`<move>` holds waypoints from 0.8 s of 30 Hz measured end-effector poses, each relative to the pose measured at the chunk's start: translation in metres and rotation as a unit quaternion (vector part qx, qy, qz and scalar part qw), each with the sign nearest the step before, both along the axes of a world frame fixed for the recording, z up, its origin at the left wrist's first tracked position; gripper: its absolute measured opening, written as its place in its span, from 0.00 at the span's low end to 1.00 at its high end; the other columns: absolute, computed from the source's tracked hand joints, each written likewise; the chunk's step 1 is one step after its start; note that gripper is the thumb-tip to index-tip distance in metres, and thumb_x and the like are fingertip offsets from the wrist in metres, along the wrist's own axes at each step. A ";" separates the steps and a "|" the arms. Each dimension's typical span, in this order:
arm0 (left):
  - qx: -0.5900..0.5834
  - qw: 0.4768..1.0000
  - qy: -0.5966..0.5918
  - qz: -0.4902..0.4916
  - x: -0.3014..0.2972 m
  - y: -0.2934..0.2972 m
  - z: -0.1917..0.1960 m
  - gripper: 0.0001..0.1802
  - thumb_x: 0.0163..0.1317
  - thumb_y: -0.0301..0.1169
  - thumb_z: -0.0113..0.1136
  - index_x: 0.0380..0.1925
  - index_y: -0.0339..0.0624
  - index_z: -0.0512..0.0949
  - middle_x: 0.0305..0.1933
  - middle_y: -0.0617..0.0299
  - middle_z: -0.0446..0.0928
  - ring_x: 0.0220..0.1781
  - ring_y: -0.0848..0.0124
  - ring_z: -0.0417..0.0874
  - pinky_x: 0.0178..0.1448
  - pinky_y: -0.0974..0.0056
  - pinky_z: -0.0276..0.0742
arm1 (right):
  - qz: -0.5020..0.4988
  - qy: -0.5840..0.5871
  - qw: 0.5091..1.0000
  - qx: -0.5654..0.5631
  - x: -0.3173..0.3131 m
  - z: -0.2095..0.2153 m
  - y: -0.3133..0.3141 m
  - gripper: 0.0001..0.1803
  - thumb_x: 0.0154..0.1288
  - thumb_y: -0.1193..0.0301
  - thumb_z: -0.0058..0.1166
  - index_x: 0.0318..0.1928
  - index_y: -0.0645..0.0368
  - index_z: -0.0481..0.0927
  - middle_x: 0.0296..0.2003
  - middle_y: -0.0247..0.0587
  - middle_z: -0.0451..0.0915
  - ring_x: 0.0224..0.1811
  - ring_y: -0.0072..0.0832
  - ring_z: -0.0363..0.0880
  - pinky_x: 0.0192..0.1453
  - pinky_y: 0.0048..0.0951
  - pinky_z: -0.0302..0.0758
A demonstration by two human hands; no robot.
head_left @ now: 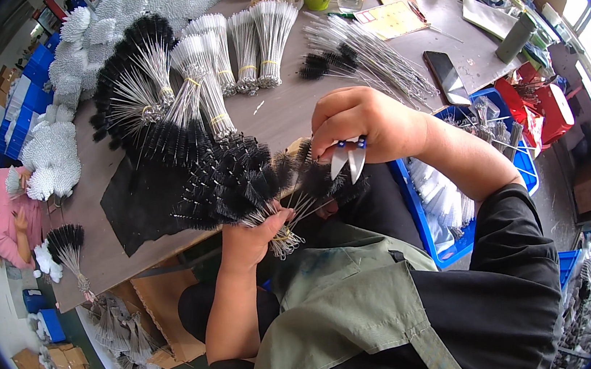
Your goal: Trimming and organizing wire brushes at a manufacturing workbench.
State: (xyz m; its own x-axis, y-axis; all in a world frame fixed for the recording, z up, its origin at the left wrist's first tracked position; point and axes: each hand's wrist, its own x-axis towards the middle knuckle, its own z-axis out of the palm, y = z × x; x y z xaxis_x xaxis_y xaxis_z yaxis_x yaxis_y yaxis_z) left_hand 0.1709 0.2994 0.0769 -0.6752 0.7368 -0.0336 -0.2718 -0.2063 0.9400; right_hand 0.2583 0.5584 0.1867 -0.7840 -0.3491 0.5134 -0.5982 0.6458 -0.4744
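1. So the black-bristled brushes [226, 185] are at the near edge of the table [280, 117], over the lap, fanned out in a bunch. Left hand [266, 231] has thumb and fingers wrapped round the wire stems.
2. Right hand [361, 122] is grasping small metal snips [357, 161], blades spread and pointing toward the wearer, right by the bristles on the bunch's right. Can't tell if its fingertips are pinching a brush too.
3. Handling guess: each one's probably light, with springy stems and softer bristles that crush easily. Bare wire's likely slick, so I'd hold them low where the stems gather, not by the fuzz.
4. Textures: bushy black heads, thin silvery looped stems. Far side has pale-tipped wire bundles [276, 30], straight and tightly packed, cinched with yellow bands. Limp-looking dark sheet [142, 213] lies flat to the left.
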 end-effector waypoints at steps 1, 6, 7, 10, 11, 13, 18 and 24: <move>-0.004 1.000 -0.010 0.006 0.000 0.000 0.002 0.15 0.51 0.13 0.61 0.39 0.36 0.75 0.35 0.60 0.76 0.35 0.68 0.82 0.44 0.59 0.84 | 0.001 -0.001 1.000 0.001 0.001 0.001 0.001 0.15 0.44 0.79 0.64 0.36 0.55 0.83 0.35 0.37 0.78 0.39 0.38 0.79 0.42 0.34 0.76; -0.007 1.000 0.014 0.019 -0.002 0.000 0.005 0.13 0.51 0.15 0.62 0.37 0.34 0.75 0.33 0.59 0.77 0.34 0.68 0.82 0.44 0.59 0.84 | -0.031 0.076 0.993 0.088 0.003 0.007 -0.002 0.17 0.38 0.75 0.66 0.35 0.56 0.80 0.35 0.36 0.77 0.38 0.36 0.78 0.40 0.34 0.77; -0.010 1.000 0.013 0.022 -0.002 0.000 0.005 0.13 0.51 0.15 0.62 0.37 0.34 0.75 0.33 0.59 0.77 0.34 0.68 0.82 0.44 0.60 0.84 | -0.032 0.075 0.993 0.088 0.004 0.009 -0.002 0.17 0.38 0.75 0.66 0.35 0.56 0.80 0.35 0.36 0.77 0.38 0.36 0.78 0.40 0.34 0.77; -0.013 0.999 0.021 0.020 -0.004 0.000 0.005 0.13 0.51 0.15 0.62 0.38 0.34 0.75 0.33 0.59 0.77 0.34 0.68 0.82 0.44 0.60 0.84 | -0.070 0.126 0.978 0.151 0.005 0.016 -0.002 0.18 0.36 0.73 0.66 0.34 0.56 0.79 0.34 0.34 0.75 0.37 0.35 0.77 0.38 0.34 0.77; -0.012 0.999 0.031 0.015 -0.004 0.000 0.005 0.14 0.51 0.15 0.63 0.39 0.34 0.75 0.33 0.59 0.77 0.34 0.68 0.82 0.44 0.61 0.84 | -0.096 0.166 0.969 0.156 0.003 0.018 -0.002 0.18 0.35 0.75 0.63 0.34 0.57 0.80 0.33 0.36 0.76 0.35 0.35 0.77 0.36 0.34 0.77; -0.012 0.999 0.035 0.003 -0.003 0.000 0.005 0.15 0.51 0.15 0.63 0.40 0.34 0.75 0.34 0.60 0.77 0.35 0.70 0.82 0.45 0.62 0.83 | -0.163 0.184 0.957 0.151 0.004 0.021 0.005 0.17 0.36 0.73 0.66 0.33 0.54 0.80 0.33 0.36 0.75 0.35 0.36 0.77 0.37 0.35 0.77; -0.006 0.999 0.043 -0.013 -0.001 0.001 0.000 0.16 0.52 0.14 0.63 0.42 0.34 0.75 0.35 0.61 0.77 0.36 0.71 0.81 0.46 0.63 0.82 | -0.095 0.018 0.995 -0.020 -0.006 0.012 0.009 0.10 0.48 0.79 0.67 0.34 0.58 0.82 0.32 0.38 0.77 0.36 0.35 0.79 0.39 0.31 0.76; -0.018 0.999 0.007 -0.027 0.000 0.001 0.003 0.16 0.51 0.14 0.63 0.41 0.34 0.74 0.34 0.60 0.76 0.34 0.68 0.82 0.44 0.60 0.84 | 0.043 -0.035 0.998 -0.017 -0.016 -0.002 -0.008 0.13 0.48 0.82 0.63 0.37 0.59 0.82 0.34 0.39 0.78 0.38 0.37 0.79 0.42 0.32 0.76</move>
State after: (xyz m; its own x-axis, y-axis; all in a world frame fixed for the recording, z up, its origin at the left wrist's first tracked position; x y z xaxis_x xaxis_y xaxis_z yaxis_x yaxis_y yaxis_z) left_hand 0.1706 0.3009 0.0802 -0.6355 0.7703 -0.0521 -0.2692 -0.1578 0.9501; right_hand 0.2419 0.5503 0.1848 -0.7863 -0.4002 0.4707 -0.6153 0.5760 -0.5382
